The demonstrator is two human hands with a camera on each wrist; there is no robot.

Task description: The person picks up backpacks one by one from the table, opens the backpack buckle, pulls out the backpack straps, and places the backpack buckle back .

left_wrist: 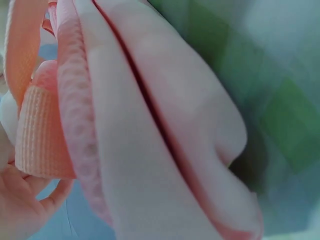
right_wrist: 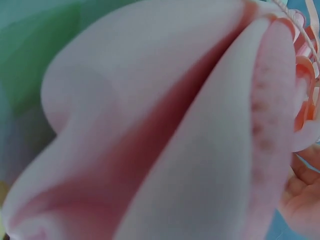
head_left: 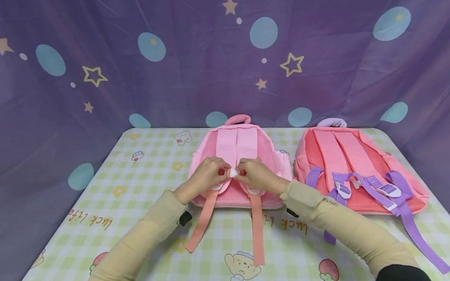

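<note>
A pink backpack [head_left: 206,154] lies on the table with its shoulder straps [head_left: 226,142] facing up. Over its middle, my left hand [head_left: 208,173] and right hand [head_left: 256,173] meet at a small white buckle [head_left: 233,173] on orange webbing. Fingertips of each hand pinch one side of the buckle. Two loose orange strap ends [head_left: 206,222] hang toward the front. In the left wrist view, the left hand's fingers [left_wrist: 30,200] show beside a folded peach strap [left_wrist: 42,132]. The right wrist view has the backpack's side [right_wrist: 195,145] across most of it, with the right hand partly visible at the edge.
A coral backpack [head_left: 370,149] with purple straps [head_left: 417,230] lies to the right, its straps spilling forward. A checked tablecloth [head_left: 149,183] covers the table. Behind stands a purple curtain [head_left: 197,73] with stars and blue dots.
</note>
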